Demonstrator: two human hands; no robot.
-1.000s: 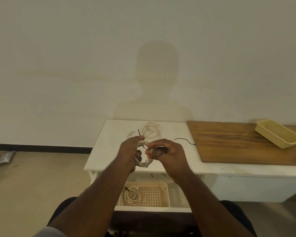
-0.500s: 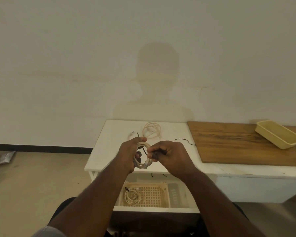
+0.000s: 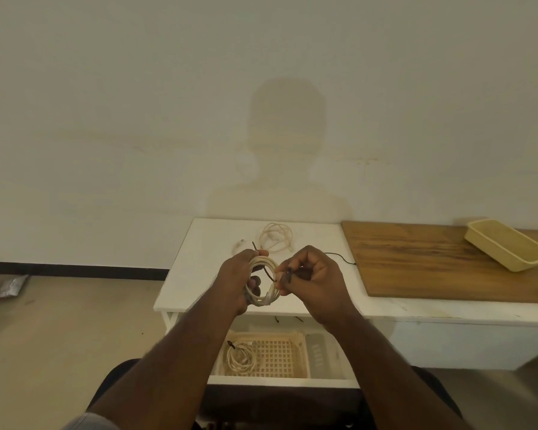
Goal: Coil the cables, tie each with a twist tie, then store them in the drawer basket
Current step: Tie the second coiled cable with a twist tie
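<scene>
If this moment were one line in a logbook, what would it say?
step: tying coil | left hand: holds coil | right hand: pinches tie | basket: one tied cable

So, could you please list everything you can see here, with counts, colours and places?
held cable coil: one, cream, between both hands above the white table's front edge
twist tie: one, dark, across the held coil
loose cable: one, cream, on the white table at the back
spare tie: one, black, on the table's right part
tied cable: one, cream, in the drawer basket's left part
drawer basket: one, cream lattice, in the open drawer
wooden board: one, brown, right
tray: one, pale yellow, on the board
left hand: grips the coil
right hand: pinches the tie
</scene>
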